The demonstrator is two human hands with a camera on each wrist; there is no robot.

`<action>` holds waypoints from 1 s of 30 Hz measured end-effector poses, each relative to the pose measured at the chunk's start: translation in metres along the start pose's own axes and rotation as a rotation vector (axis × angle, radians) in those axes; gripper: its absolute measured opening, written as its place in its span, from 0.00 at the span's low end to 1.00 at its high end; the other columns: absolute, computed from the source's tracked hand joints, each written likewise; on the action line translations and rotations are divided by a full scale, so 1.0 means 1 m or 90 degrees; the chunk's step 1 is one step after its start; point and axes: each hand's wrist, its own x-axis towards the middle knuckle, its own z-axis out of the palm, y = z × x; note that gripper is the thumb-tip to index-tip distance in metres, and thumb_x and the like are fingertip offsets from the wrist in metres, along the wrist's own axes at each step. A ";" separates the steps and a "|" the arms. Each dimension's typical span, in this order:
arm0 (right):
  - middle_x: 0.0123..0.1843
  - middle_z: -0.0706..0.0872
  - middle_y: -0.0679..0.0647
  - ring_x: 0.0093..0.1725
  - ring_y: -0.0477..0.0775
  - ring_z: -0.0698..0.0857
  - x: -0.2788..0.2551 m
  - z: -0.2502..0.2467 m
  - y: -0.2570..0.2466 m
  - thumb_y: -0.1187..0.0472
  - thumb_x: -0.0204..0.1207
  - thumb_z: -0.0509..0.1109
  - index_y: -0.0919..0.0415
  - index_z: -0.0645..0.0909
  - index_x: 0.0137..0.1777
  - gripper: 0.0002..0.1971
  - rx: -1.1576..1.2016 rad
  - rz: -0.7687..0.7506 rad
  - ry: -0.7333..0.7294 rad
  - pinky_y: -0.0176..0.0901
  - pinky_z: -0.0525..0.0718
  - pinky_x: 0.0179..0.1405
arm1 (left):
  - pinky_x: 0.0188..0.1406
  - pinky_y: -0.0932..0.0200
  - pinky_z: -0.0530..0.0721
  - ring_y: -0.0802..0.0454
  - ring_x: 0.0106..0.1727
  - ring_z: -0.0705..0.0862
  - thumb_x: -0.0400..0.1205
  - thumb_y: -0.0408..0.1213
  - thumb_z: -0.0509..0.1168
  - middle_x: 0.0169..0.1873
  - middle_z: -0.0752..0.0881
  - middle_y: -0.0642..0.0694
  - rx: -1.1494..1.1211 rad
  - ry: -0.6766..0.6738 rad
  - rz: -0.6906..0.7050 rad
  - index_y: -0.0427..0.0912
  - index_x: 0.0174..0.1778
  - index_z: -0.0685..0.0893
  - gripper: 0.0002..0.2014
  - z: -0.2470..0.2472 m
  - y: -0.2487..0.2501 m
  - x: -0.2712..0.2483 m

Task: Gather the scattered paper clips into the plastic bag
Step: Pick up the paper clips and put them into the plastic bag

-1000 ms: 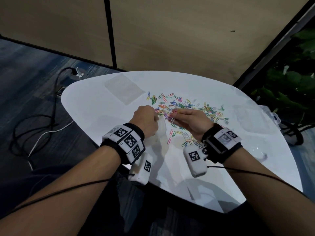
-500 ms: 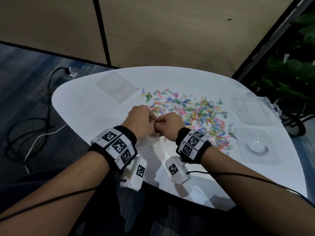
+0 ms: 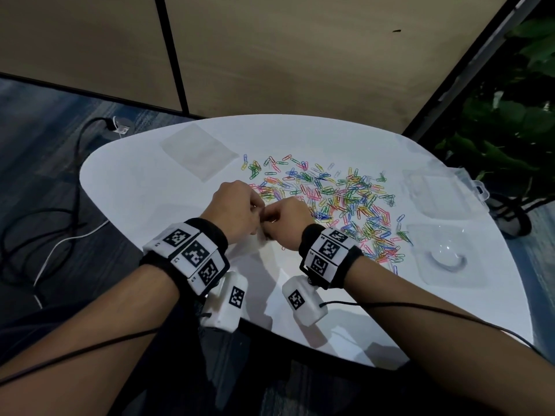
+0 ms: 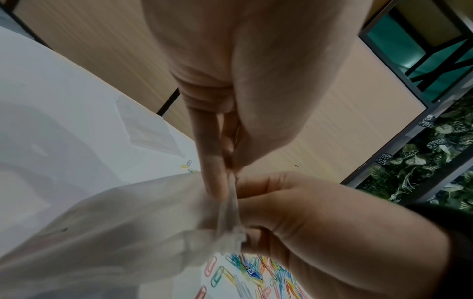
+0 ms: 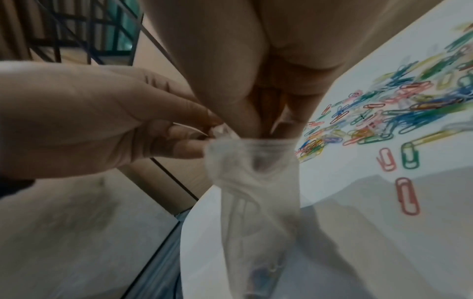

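Feeding clips into plastic bag [image 5: 256, 182], held above the table's near edge. Left hand [image 3: 237, 210] pinched the bag's rim; right hand [image 3: 286, 219], fingertips bunched inside the mouth, grip contents not discernible. Paper clips [image 3: 339, 199] lay spread on white table [image 3: 135, 187], just beyond. Advisable: keep mouth wide, release low. Legible writing: none; wristbands carried only square markers.

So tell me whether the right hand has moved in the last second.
Yes. The right hand left the paper clips and moved toward the left hand at the plastic bag.
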 end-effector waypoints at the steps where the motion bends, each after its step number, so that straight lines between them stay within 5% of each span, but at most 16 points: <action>1: 0.26 0.83 0.51 0.16 0.35 0.77 -0.001 0.000 0.000 0.71 0.74 0.68 0.60 0.90 0.38 0.11 0.016 -0.001 0.011 0.21 0.70 0.17 | 0.54 0.49 0.89 0.45 0.39 0.92 0.79 0.27 0.66 0.38 0.92 0.40 -0.004 0.005 -0.006 0.38 0.49 0.93 0.11 -0.001 0.000 0.000; 3: 0.24 0.83 0.52 0.18 0.39 0.77 -0.002 0.000 0.001 0.69 0.75 0.67 0.58 0.87 0.32 0.13 0.001 -0.038 0.011 0.27 0.72 0.21 | 0.54 0.50 0.89 0.46 0.37 0.92 0.79 0.27 0.65 0.36 0.92 0.40 -0.009 0.004 -0.013 0.38 0.50 0.92 0.10 -0.002 -0.001 0.000; 7: 0.35 0.89 0.55 0.32 0.50 0.87 -0.002 -0.011 0.001 0.67 0.76 0.66 0.58 0.89 0.43 0.10 -0.056 -0.098 -0.095 0.34 0.82 0.33 | 0.54 0.50 0.89 0.47 0.35 0.92 0.80 0.27 0.64 0.33 0.92 0.39 -0.003 -0.003 -0.015 0.37 0.50 0.92 0.11 -0.003 -0.002 -0.001; 12: 0.44 0.92 0.57 0.37 0.52 0.90 0.005 -0.038 0.019 0.74 0.77 0.66 0.63 0.91 0.48 0.12 0.176 -0.031 0.041 0.46 0.91 0.43 | 0.52 0.50 0.90 0.47 0.36 0.92 0.82 0.26 0.62 0.34 0.92 0.39 -0.003 0.022 -0.029 0.36 0.49 0.92 0.12 -0.010 -0.005 0.001; 15: 0.63 0.88 0.52 0.58 0.52 0.87 0.014 -0.044 0.045 0.63 0.82 0.64 0.56 0.87 0.63 0.14 -0.141 -0.027 -0.001 0.45 0.83 0.63 | 0.53 0.50 0.90 0.46 0.34 0.92 0.82 0.25 0.61 0.34 0.91 0.41 0.003 0.023 -0.042 0.35 0.52 0.91 0.12 -0.012 -0.007 0.002; 18: 0.84 0.66 0.54 0.81 0.57 0.68 0.014 -0.014 0.072 0.55 0.86 0.56 0.54 0.66 0.81 0.24 -0.343 -0.062 -0.144 0.53 0.67 0.80 | 0.53 0.51 0.90 0.45 0.35 0.92 0.82 0.26 0.62 0.38 0.90 0.41 0.017 0.021 -0.047 0.38 0.54 0.90 0.12 -0.013 -0.008 0.000; 23: 0.87 0.43 0.64 0.86 0.63 0.50 -0.010 0.027 0.107 0.54 0.85 0.57 0.65 0.47 0.85 0.34 -0.536 -0.164 -0.235 0.57 0.59 0.84 | 0.53 0.52 0.90 0.46 0.34 0.92 0.81 0.27 0.60 0.39 0.92 0.41 0.034 0.016 -0.049 0.39 0.54 0.90 0.14 -0.016 -0.008 0.001; 27: 0.88 0.41 0.59 0.87 0.61 0.45 -0.036 0.014 0.130 0.53 0.87 0.51 0.62 0.44 0.86 0.32 -0.651 -0.235 -0.178 0.64 0.47 0.83 | 0.55 0.51 0.89 0.45 0.38 0.92 0.81 0.26 0.61 0.42 0.92 0.40 0.040 0.005 -0.054 0.39 0.54 0.90 0.13 -0.013 -0.007 0.001; 30: 0.88 0.44 0.56 0.86 0.67 0.46 -0.038 -0.002 0.155 0.54 0.86 0.51 0.55 0.46 0.86 0.30 -0.662 -0.177 -0.093 0.74 0.50 0.79 | 0.57 0.50 0.89 0.44 0.41 0.92 0.81 0.26 0.61 0.44 0.92 0.40 0.046 0.003 -0.053 0.39 0.55 0.90 0.14 -0.009 -0.006 0.001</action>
